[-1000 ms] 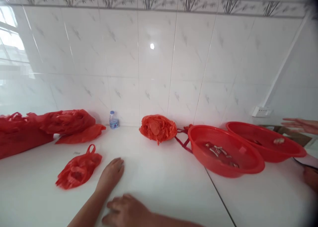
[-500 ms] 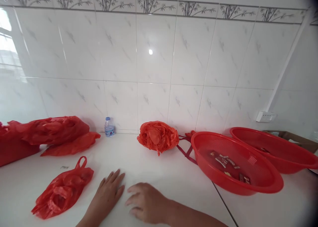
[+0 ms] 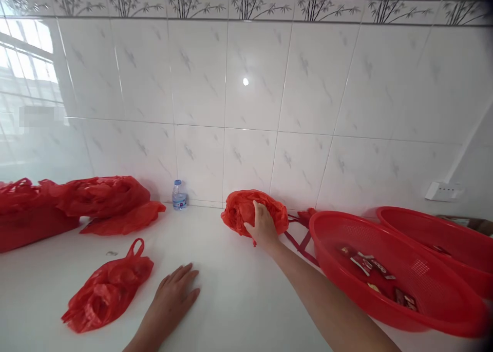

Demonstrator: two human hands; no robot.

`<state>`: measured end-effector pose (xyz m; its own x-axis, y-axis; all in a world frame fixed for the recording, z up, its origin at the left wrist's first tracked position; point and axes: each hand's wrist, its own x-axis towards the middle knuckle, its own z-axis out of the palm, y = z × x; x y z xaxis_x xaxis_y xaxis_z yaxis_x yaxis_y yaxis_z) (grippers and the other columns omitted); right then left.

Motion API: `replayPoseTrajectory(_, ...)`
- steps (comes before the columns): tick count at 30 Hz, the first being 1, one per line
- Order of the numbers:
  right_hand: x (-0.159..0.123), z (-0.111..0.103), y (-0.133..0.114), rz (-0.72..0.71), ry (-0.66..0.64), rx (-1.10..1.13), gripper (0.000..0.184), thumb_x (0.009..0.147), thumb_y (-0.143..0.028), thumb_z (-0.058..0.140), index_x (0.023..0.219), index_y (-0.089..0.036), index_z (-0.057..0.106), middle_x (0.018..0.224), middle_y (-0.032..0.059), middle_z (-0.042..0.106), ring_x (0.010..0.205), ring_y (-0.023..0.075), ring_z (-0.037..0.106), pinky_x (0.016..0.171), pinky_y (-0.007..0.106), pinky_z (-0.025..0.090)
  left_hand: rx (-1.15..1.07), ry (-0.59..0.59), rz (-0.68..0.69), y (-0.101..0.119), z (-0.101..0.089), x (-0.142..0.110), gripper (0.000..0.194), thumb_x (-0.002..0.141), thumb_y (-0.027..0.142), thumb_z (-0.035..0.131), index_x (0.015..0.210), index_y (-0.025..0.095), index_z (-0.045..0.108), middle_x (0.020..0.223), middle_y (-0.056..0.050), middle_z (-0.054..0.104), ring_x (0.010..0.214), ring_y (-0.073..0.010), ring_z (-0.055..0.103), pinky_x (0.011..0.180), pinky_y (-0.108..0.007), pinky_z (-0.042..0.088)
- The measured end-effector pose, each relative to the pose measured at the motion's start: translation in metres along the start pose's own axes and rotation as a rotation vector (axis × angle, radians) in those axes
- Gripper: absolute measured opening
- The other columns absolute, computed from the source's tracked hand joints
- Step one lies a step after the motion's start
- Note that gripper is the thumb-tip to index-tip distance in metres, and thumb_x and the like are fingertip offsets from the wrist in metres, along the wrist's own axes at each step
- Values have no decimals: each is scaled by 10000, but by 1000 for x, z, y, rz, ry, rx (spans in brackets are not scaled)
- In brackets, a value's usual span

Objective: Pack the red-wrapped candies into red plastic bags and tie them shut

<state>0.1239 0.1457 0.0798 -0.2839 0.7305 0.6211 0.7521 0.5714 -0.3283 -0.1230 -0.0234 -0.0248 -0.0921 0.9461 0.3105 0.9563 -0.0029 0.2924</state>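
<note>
Bunched red plastic bag [image 3: 236, 213] sits on the white counter [image 3: 231, 303], by the tile wall [image 3: 250, 111]. A big red basket [image 3: 321, 249] is to its right. The right hand [image 3: 264, 228] is on the bag, fingers curled over it, but gripping cannot be told. The open left hand [image 3: 175, 293] lies flat on the counter, below the bag. A small water bottle [image 3: 179, 197] stands to the bag's left.

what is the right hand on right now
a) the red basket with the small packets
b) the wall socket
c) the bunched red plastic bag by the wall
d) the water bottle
c. The right hand lies over the bunched red plastic bag against the foot of the tiled wall, with its fingers on the bag.
</note>
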Motion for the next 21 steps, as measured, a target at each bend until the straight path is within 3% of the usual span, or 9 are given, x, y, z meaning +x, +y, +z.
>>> replayPoseTrajectory(3, 4, 16, 10, 67, -30, -26, 743, 796, -307, 572, 1434, -147, 226, 1419, 149, 370, 1311, 284, 331, 1049, 434, 301, -9, 20, -2, -3, 2, 1, 404, 833, 430, 457, 1174, 285, 618, 1364, -39, 509, 1260, -281, 450, 1047, -483, 361)
replayPoseTrajectory(6, 1, 25, 18, 119, -36, 5, 509, 825, -233, 512, 1324, -170, 431, 1296, 124, 523, 1290, 292, 361, 1044, 459, 263, -16, 27, 16, -4, 4, 2, 404, 834, 447, 457, 1165, 280, 619, 1356, -40, 515, 1255, -280, 456, 1041, -476, 372)
replayPoseTrajectory(8, 1, 25, 22, 170, -21, 40, 325, 849, -164, 414, 1130, -168, 579, 1116, 114, 626, 1168, 272, 486, 965, 425, 345, -16, 22, 22, -5, 3, 2, 401, 837, 448, 456, 1163, 279, 615, 1358, -38, 513, 1258, -276, 451, 1043, -470, 371)
replayPoseTrajectory(10, 3, 20, 25, 227, -5, 72, 310, 868, -147, 324, 963, -167, 618, 909, 90, 660, 934, 230, 593, 810, 361, 428, -12, 17, 17, -5, 3, 0, 396, 836, 438, 461, 1163, 272, 609, 1347, -41, 521, 1254, -272, 455, 1038, -459, 380)
replayPoseTrajectory(13, 8, 10, 25, 292, 30, 144, 334, 906, -213, 256, 935, -188, 588, 782, 35, 638, 708, 168, 590, 628, 276, 435, 2, 128, 34, 2, -2, -4, 469, 841, 410, 470, 1277, 242, 509, 1374, -74, 482, 1281, -279, 419, 1020, -455, 399)
replayPoseTrajectory(16, 13, 2, 22, 291, 67, 228, 309, 909, -256, 275, 943, -204, 578, 843, 24, 639, 742, 153, 590, 622, 251, 438, 49, 347, 226, 30, -9, 2, 532, 865, 364, 475, 1370, 223, 379, 1471, -111, 334, 1372, -292, 255, 1074, -484, 306)
replayPoseTrajectory(18, 12, -1, 16, 260, 83, 280, 256, 882, -248, 346, 905, -199, 596, 888, 34, 637, 795, 162, 595, 674, 266, 454, 88, 425, 393, 63, -12, 19, 505, 864, 356, 497, 1344, 225, 411, 1481, -130, 308, 1389, -309, 201, 1092, -502, 251)
replayPoseTrajectory(20, 6, -3, 9, 213, 109, 323, 205, 846, -214, 414, 892, -187, 612, 944, 53, 627, 860, 175, 596, 756, 290, 466, 97, 482, 415, 101, -10, 47, 567, 848, 398, 521, 1367, 217, 379, 1501, -149, 253, 1398, -322, 156, 1095, -524, 216)
replayPoseTrajectory(21, 0, -4, 5, 189, 128, 338, 195, 829, -188, 435, 900, -179, 616, 979, 65, 618, 899, 181, 592, 798, 298, 466, 80, 509, 355, 120, -7, 63, 627, 837, 407, 536, 1394, 207, 332, 1511, -154, 224, 1400, -326, 139, 1091, -538, 207)
